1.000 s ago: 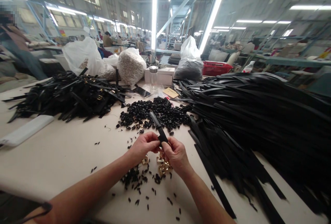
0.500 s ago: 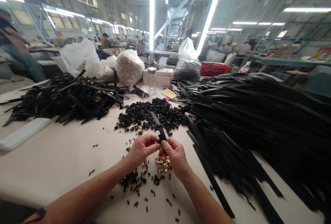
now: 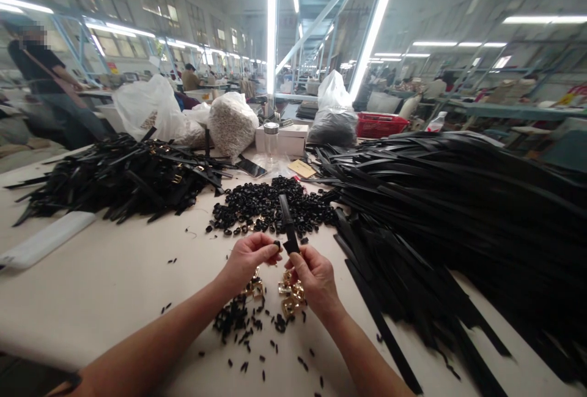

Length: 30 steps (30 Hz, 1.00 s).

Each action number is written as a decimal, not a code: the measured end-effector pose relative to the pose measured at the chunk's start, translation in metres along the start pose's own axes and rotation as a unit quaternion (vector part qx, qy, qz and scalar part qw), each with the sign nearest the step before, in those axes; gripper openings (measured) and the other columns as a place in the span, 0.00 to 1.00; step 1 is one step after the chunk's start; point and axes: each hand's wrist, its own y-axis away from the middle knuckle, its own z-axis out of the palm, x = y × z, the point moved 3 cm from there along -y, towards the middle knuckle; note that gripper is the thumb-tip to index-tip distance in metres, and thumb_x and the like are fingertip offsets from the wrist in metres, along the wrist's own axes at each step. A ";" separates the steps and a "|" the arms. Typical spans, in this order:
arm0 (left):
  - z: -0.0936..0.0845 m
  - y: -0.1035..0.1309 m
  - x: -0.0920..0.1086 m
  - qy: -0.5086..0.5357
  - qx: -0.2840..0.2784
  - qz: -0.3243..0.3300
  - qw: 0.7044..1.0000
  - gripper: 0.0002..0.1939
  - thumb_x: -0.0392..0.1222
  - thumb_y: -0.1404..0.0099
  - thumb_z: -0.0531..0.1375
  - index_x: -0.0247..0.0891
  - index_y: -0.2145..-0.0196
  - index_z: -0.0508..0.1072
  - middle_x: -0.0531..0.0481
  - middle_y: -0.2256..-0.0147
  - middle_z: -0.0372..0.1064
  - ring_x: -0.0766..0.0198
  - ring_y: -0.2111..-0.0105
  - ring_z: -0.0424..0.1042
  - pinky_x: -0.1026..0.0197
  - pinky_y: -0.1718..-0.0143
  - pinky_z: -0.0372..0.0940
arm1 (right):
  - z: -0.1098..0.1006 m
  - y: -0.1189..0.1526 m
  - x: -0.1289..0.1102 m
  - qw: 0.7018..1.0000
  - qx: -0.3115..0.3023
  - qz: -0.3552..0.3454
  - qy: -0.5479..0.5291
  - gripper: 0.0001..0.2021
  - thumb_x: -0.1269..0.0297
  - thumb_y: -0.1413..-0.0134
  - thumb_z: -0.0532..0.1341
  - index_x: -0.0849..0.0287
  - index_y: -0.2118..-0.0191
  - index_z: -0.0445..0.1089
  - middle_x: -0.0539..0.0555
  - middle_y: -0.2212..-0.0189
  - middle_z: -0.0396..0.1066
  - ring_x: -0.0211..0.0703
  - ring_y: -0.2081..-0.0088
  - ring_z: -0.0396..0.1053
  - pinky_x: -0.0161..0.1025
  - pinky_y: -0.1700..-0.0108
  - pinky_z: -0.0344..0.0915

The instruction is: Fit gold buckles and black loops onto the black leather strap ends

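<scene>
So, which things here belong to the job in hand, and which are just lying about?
Likely part of the job:
strap in right hand
black loops
gold buckles
buckled straps
long black strips

Likely just lying about:
lidded jar
yellow card
red basket

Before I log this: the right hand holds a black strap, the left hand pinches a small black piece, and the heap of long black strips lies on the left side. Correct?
No: the head view shows the heap of long black strips on the right side. The right hand holds the black strap and the left hand pinches the small black piece.
</scene>
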 end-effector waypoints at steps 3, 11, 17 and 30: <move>0.000 0.000 -0.003 0.022 -0.008 -0.012 1.000 0.12 0.46 0.42 0.65 0.34 0.70 0.72 0.49 0.74 0.74 0.66 0.73 0.72 0.65 0.68 0.66 | 0.001 0.000 0.000 1.000 -0.010 -0.011 0.026 0.12 0.55 0.41 0.58 0.59 0.68 0.67 0.49 0.75 0.70 0.35 0.81 0.67 0.31 0.79 0.63; 0.000 -0.001 -0.009 0.040 -0.017 -0.016 0.999 0.11 0.45 0.42 0.65 0.33 0.68 0.74 0.50 0.73 0.72 0.68 0.72 0.70 0.67 0.68 0.64 | 0.002 0.000 -0.001 0.998 -0.029 -0.018 0.053 0.11 0.57 0.41 0.58 0.59 0.69 0.67 0.49 0.76 0.70 0.35 0.80 0.68 0.31 0.77 0.64; -0.006 -0.005 -0.005 0.052 0.003 -0.028 0.998 0.15 0.42 0.49 0.70 0.34 0.66 0.74 0.50 0.71 0.74 0.67 0.74 0.70 0.65 0.70 0.65 | 0.003 0.000 0.000 0.996 -0.060 0.005 0.060 0.11 0.58 0.41 0.57 0.59 0.70 0.66 0.49 0.76 0.70 0.37 0.79 0.70 0.32 0.77 0.64; -0.013 -0.008 0.002 -0.039 -0.079 -0.045 0.995 0.10 0.39 0.50 0.68 0.34 0.69 0.78 0.50 0.75 0.73 0.68 0.76 0.68 0.66 0.72 0.63 | -0.002 0.000 -0.004 0.977 -0.094 -0.039 0.188 0.09 0.63 0.40 0.56 0.57 0.71 0.66 0.48 0.77 0.71 0.37 0.77 0.70 0.32 0.74 0.61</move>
